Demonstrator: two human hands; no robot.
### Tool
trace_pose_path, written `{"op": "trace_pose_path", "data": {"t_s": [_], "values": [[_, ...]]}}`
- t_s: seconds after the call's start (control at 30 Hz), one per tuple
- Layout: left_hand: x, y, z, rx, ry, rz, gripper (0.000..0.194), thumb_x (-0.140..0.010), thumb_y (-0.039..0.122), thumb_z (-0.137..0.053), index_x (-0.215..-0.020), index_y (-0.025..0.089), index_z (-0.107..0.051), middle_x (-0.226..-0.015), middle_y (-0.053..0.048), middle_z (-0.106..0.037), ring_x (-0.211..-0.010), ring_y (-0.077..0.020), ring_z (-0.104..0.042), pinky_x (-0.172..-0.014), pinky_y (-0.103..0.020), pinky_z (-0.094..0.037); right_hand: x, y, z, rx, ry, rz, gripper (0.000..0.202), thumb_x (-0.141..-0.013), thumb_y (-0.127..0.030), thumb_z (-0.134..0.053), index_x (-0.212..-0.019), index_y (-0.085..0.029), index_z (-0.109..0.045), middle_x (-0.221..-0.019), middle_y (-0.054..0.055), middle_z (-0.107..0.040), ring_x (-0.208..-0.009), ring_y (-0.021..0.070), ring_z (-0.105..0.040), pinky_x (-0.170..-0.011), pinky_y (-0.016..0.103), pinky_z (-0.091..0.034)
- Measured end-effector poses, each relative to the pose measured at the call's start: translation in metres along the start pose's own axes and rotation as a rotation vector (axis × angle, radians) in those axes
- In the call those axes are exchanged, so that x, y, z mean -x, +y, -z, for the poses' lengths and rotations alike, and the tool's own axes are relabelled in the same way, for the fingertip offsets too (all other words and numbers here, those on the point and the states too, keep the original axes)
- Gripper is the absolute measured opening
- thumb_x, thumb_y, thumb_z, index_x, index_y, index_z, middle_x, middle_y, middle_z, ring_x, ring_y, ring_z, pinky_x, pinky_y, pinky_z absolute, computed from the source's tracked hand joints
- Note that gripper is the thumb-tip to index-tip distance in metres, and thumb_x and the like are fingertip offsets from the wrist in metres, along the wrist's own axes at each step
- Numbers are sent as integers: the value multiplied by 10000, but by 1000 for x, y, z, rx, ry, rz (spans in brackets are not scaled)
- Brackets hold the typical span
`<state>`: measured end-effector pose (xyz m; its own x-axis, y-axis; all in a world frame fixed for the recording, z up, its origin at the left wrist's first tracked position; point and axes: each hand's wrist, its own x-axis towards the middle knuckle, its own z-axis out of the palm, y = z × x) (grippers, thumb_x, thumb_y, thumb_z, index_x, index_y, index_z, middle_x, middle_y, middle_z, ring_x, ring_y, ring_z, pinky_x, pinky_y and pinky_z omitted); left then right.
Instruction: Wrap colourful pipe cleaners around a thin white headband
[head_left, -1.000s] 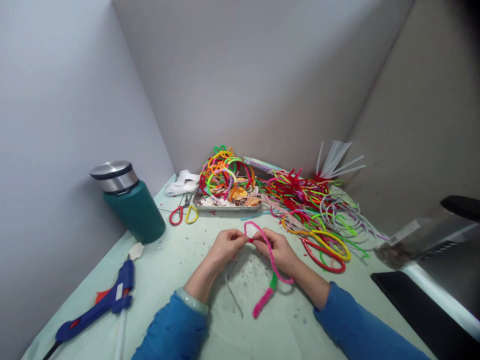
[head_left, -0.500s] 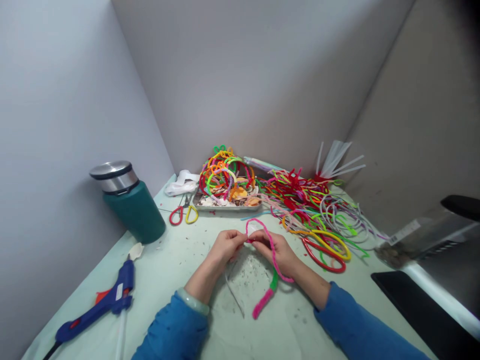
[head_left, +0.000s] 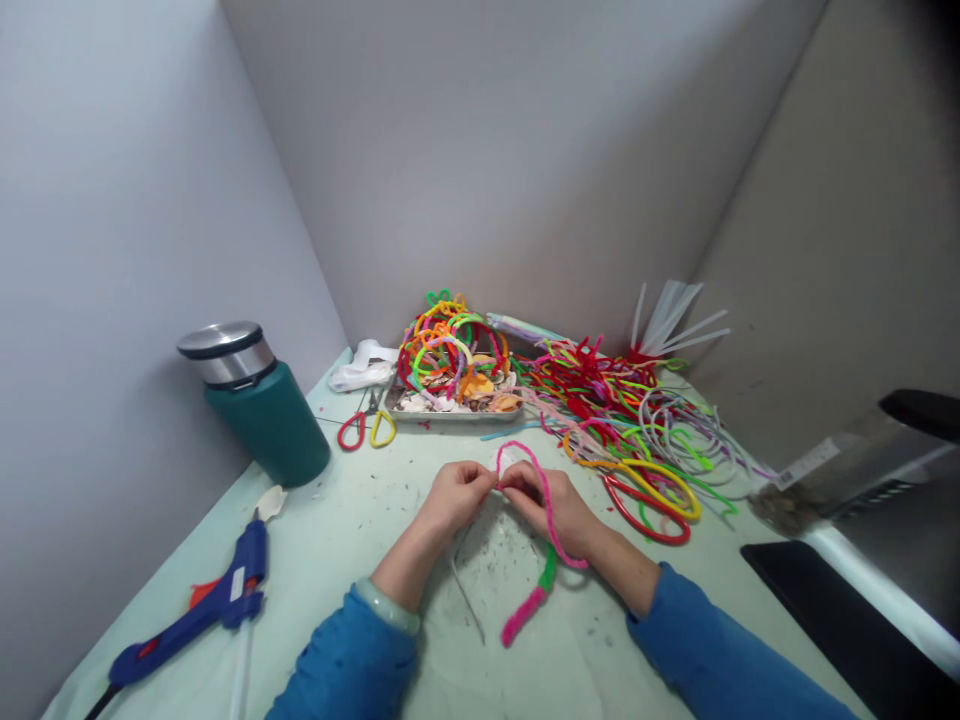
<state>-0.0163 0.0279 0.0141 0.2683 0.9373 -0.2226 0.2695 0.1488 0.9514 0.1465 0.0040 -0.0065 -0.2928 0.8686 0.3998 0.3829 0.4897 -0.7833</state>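
Note:
My left hand (head_left: 460, 497) and my right hand (head_left: 551, 508) meet over the middle of the table, fingertips pinched close together. Between them they grip a pink pipe cleaner (head_left: 547, 488), which loops up and over my right hand and hangs by the wrist. Below my right hand a thicker wrapped piece shows, its green part (head_left: 549, 568) above and its pink end (head_left: 523, 616) below. A bare grey wire (head_left: 468, 600) hangs down under my left hand. How these pieces join is hidden behind my fingers.
A blue glue gun (head_left: 202, 610) lies at left by a green bottle (head_left: 274, 425). Small scissors (head_left: 382, 428) lie beside a metal tray (head_left: 450, 416) of pipe-cleaner rings and shells. Loose pipe cleaners (head_left: 592, 385) and larger scissors (head_left: 651, 510) are at right, near a clear jar (head_left: 832, 480).
The pink-and-green wrapped piece has swung slightly down and left. The loop and the grey wire have shifted a little; both hands keep their pinch.

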Motion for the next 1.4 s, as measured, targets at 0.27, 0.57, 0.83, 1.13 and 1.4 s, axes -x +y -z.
{"op": "trace_pose_path", "data": {"t_s": [0.27, 0.57, 0.83, 1.13, 1.4], "values": [[3, 0, 9, -308, 58, -461, 101, -733, 200, -565, -800, 154, -625, -756, -9, -628, -606, -88, -496, -572, -193, -371, -2, 7, -1, -91, 73, -135, 107, -819, -266, -511, -848, -186, -576, -627, -26, -509, -563, 105, -449, -514, 210, -328], [4, -1, 9, -482, 106, -612, 218, -771, 129, -539, -909, 207, -690, -848, -45, -656, -770, -140, -577, -711, -234, -416, -2, 7, 0, -121, 68, -146, 104, -809, -278, -522, -824, -182, -558, -621, -25, -494, -554, 101, -438, -508, 215, -324], [3, -2, 9, -511, 75, -608, 260, -801, 150, -513, -952, 228, -709, -854, -53, -648, -756, -140, -582, -700, -236, -419, -2, 5, 0, -133, 69, -124, 116, -817, -295, -526, -815, -185, -563, -613, -19, -492, -545, 106, -435, -496, 222, -330], [4, 2, 9, -495, 43, -598, 205, -806, 161, -504, -873, 174, -698, -834, -62, -625, -778, -146, -566, -714, -236, -410, -1, 4, -1, -156, 65, -74, 119, -836, -286, -515, -847, -177, -561, -675, 0, -541, -597, 118, -487, -535, 226, -375], [5, 6, 8, -455, 7, -458, 183, -806, 235, -501, -826, 172, -671, -813, -51, -620, -791, -158, -552, -725, -242, -395, 1, 1, 3, -96, 52, -60, 124, -835, -284, -517, -845, -175, -576, -659, -2, -551, -584, 115, -492, -529, 219, -378]]}}
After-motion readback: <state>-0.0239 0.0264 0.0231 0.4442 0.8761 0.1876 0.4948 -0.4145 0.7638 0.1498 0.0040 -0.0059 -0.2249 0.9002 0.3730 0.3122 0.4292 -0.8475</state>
